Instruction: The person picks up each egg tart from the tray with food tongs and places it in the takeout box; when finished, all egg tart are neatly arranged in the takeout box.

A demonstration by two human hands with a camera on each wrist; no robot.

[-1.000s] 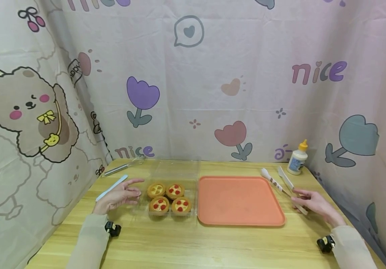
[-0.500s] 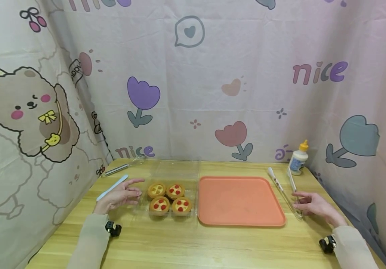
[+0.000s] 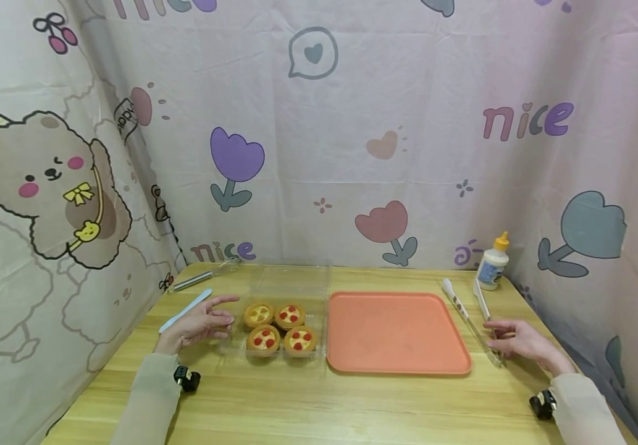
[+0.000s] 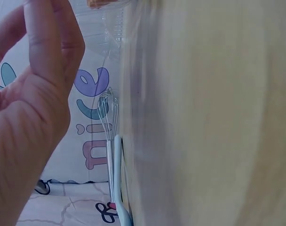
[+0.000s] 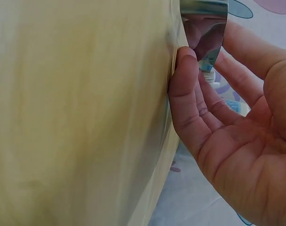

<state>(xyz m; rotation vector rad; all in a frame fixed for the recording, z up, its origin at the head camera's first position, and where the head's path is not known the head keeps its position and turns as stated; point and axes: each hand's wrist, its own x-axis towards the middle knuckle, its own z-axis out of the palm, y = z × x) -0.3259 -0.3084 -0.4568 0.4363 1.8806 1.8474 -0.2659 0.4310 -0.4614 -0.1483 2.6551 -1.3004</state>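
My right hand grips a pair of tongs near the bend, by the table's right edge. The tongs have metal arms and pale, spotted ends, spread apart and pointing away from me. In the right wrist view, the shiny bend of the tongs sits between the fingers. My left hand holds nothing, its fingers loosely bent beside a clear plastic box. Inside that box are several small tarts, most topped with red pieces. The box's lid lies folded back.
Between the box and the tongs lies an orange tray. A light blue spatula and a wire whisk are at the left edge. At the back right stands a white bottle with a yellow cap. A printed curtain surrounds the table.
The tongs have swung clockwise, their ends moving right toward the bottle, and my right hand has shifted slightly right. My left hand and the box have stayed in place.
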